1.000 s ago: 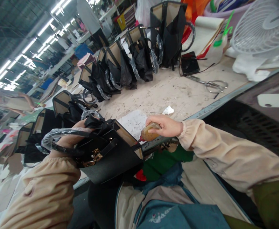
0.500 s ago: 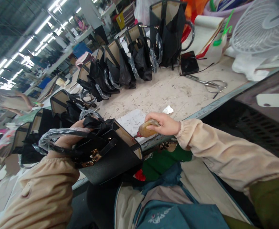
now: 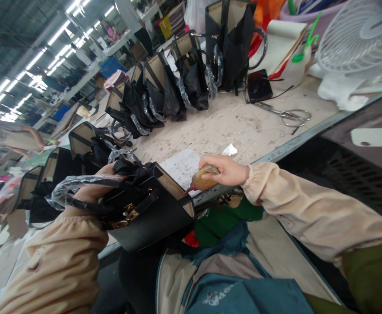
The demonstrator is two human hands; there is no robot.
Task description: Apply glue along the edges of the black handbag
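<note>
A black handbag (image 3: pixel 158 218) with gold hardware lies tilted at the table's front edge, its beige base side facing right. My left hand (image 3: pixel 94 192) reaches through its plastic-wrapped handle (image 3: pixel 66 187) and grips the upper part; the fingertips are hidden behind black material. In my right hand (image 3: pixel 228 169) is a squeeze bottle (image 3: pixel 204 177) of amber liquid, the fingers closed round it. Its red nozzle points down-left, at the black strip along the bag's beige edge; whether it touches cannot be made out.
Several black handbags (image 3: pixel 164 87) stand in a row at the back of the worktable (image 3: pixel 243 126), with others at left. Scissors (image 3: pixel 292 115), a dark wallet-like item (image 3: pixel 259 86), a green-capped bottle (image 3: pixel 297 65) and a fan (image 3: pixel 360 39) occupy the right. A person (image 3: pixel 17 135) is at far left.
My right hand has shifted the bottle slightly right and down, bringing the nozzle from the beige edge toward the black strip near the corner. My left hand and the handbag have barely moved.
</note>
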